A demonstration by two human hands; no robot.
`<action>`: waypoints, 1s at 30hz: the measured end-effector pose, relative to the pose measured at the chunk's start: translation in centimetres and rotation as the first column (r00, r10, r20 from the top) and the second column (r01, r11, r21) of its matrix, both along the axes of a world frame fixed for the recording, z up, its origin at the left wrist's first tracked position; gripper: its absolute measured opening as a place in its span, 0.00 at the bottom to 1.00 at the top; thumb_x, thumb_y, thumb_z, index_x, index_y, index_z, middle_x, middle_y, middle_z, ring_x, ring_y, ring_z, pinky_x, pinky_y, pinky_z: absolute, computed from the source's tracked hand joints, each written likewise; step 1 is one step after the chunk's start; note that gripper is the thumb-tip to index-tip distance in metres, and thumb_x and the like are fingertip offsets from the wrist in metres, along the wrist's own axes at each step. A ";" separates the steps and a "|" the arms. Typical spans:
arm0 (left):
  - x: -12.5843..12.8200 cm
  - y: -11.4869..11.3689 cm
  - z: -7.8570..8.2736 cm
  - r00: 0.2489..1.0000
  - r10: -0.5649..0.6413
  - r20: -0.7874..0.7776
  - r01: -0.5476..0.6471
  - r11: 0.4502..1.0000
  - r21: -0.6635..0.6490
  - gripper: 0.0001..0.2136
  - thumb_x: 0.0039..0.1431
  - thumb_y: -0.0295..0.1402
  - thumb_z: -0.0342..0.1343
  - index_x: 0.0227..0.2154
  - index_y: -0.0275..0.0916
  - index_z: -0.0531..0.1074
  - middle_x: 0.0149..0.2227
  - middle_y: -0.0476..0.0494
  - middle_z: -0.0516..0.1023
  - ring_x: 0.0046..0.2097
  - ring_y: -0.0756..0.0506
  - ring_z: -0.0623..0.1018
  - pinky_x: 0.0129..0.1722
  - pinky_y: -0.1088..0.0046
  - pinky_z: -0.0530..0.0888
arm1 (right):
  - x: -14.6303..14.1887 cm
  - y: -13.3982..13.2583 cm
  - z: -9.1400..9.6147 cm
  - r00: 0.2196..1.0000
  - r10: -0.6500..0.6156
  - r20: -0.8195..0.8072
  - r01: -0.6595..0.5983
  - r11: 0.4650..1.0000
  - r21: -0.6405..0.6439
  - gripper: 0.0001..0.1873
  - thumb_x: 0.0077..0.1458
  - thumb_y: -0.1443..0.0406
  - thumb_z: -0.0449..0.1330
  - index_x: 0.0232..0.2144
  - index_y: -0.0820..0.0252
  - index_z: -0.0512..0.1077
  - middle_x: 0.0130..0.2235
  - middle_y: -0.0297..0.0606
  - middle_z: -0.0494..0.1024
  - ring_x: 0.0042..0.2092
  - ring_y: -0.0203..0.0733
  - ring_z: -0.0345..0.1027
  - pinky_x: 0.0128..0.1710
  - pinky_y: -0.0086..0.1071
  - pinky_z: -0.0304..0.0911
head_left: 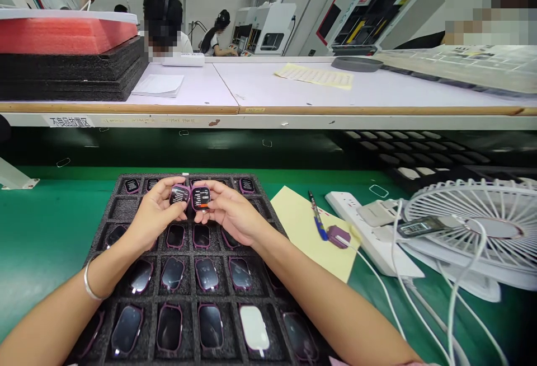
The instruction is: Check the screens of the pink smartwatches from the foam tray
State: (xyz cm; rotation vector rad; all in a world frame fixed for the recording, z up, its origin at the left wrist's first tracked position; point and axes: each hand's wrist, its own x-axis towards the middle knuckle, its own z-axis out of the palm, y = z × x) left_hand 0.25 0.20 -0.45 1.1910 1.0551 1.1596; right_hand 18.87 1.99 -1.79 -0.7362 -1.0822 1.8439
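Observation:
My left hand (151,212) pinches a strapless smartwatch (179,193) with a purple frame, its dark screen lit with white text. Another purple-framed smartwatch (200,198) is between the thumb and fingers of my right hand (235,209); its screen shows a list with an orange bar. Both are held side by side, faces toward me, above the far part of a black foam tray (121,207). Several similar watches, such as one with a dark screen (210,325), lie in its compartments. One watch in the near row has a white face (254,327). My hands cover some compartments.
Right of the tray are yellow paper (302,231), a pen (318,215), a purple case with a cable (338,237), a power strip (373,237) and a white fan (474,226). A raised shelf (251,83) spans the back, holding foam blocks (62,69). People sit beyond.

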 end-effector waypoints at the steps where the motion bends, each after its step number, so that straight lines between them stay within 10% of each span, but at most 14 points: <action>1: -0.1 0.1 0.1 1.000 -0.019 0.005 0.019 1.000 -0.007 0.27 0.47 0.30 0.68 0.52 0.39 0.70 0.40 0.48 0.78 0.28 0.53 0.78 0.29 0.76 0.76 | 0.0 0.0 -0.1 1.000 0.003 0.000 -0.003 1.000 0.008 0.24 0.45 0.71 0.60 0.48 0.59 0.71 0.33 0.33 0.79 0.30 0.38 0.77 0.34 0.32 0.68; 10: -8.8 1.1 -0.6 0.916 -0.104 -0.387 0.098 0.995 -0.037 0.33 0.49 0.40 0.67 0.58 0.37 0.66 0.49 0.39 0.78 0.41 0.43 0.80 0.46 0.61 0.77 | -3.3 1.2 -1.9 0.922 0.111 0.370 -0.205 0.952 0.225 0.29 0.52 0.70 0.63 0.55 0.56 0.61 0.40 0.33 0.73 0.33 0.38 0.74 0.38 0.38 0.70; 15: -15.6 1.3 -3.2 0.569 -0.001 -0.822 0.089 0.994 0.061 0.31 0.55 0.48 0.61 0.60 0.40 0.70 0.42 0.39 0.79 0.45 0.35 0.75 0.49 0.55 0.72 | -8.0 2.2 -1.9 0.526 -0.369 0.766 -0.447 0.647 0.618 0.24 0.53 0.64 0.70 0.51 0.65 0.73 0.54 0.50 0.70 0.55 0.56 0.66 0.55 0.51 0.60; 18: -17.2 1.4 -4.5 0.473 0.004 -0.881 0.174 0.980 0.098 0.29 0.59 0.50 0.57 0.61 0.42 0.71 0.47 0.36 0.77 0.52 0.33 0.71 0.56 0.53 0.67 | -10.5 2.2 -1.9 0.364 -0.480 0.799 -0.541 0.589 0.600 0.23 0.58 0.57 0.67 0.52 0.65 0.76 0.59 0.53 0.68 0.60 0.61 0.60 0.56 0.51 0.56; 25: -15.8 2.0 -2.9 0.319 0.106 -0.942 0.210 0.961 0.180 0.34 0.61 0.50 0.56 0.68 0.44 0.63 0.54 0.34 0.70 0.53 0.32 0.68 0.57 0.49 0.65 | -7.6 2.1 -0.5 0.231 -0.582 0.780 -0.582 0.560 0.590 0.24 0.65 0.54 0.63 0.58 0.59 0.73 0.61 0.53 0.69 0.60 0.59 0.60 0.54 0.48 0.53; 30: -7.8 3.1 -1.2 0.297 0.086 -0.951 0.298 0.938 0.178 0.15 0.65 0.39 0.54 0.47 0.38 0.81 0.44 0.35 0.78 0.51 0.33 0.73 0.57 0.54 0.66 | -3.0 2.0 0.5 -0.132 -0.591 0.796 -0.610 0.682 0.404 0.19 0.68 0.57 0.59 0.45 0.70 0.80 0.48 0.60 0.76 0.52 0.63 0.67 0.51 0.50 0.53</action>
